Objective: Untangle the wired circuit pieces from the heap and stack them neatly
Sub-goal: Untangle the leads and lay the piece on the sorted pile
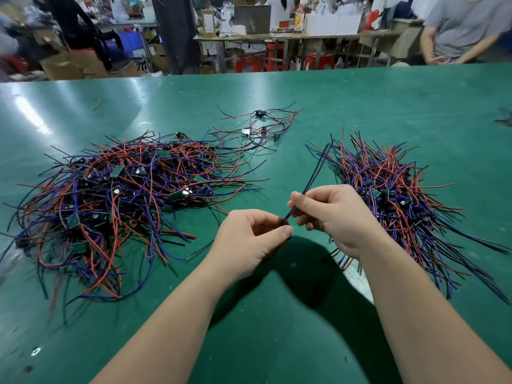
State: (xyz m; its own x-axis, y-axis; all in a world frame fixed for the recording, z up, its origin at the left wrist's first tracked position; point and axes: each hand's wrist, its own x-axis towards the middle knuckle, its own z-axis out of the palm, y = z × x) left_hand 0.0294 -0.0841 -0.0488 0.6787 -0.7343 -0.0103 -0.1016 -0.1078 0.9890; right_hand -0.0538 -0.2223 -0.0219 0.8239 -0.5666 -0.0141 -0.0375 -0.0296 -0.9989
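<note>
Wide green matte work table fills the view. On its left half, a big tangled heap of red, blue and black wires w/ small green circuit boards mixed in, wires crossing every way. On the right, a combed stack of the same pieces, boards bunched mid-pile, wire ends fanning out roughly parallel. Far centre, a small loose cluster of a few pieces, apart from both piles. Near centre, above the bare table, both hands work one item. Left hand has curled fingers pinching the board end, board itself hidden. Right hand pinches the wires between thumb and forefinger just beside it. That single wired piece, thin blue and black leads, runs up and away toward the stack. Progress est.: heap looks bigger than the stack, so prob. under halfway; this piece is freed but not yet placed, far cluster also unsorted.
</note>
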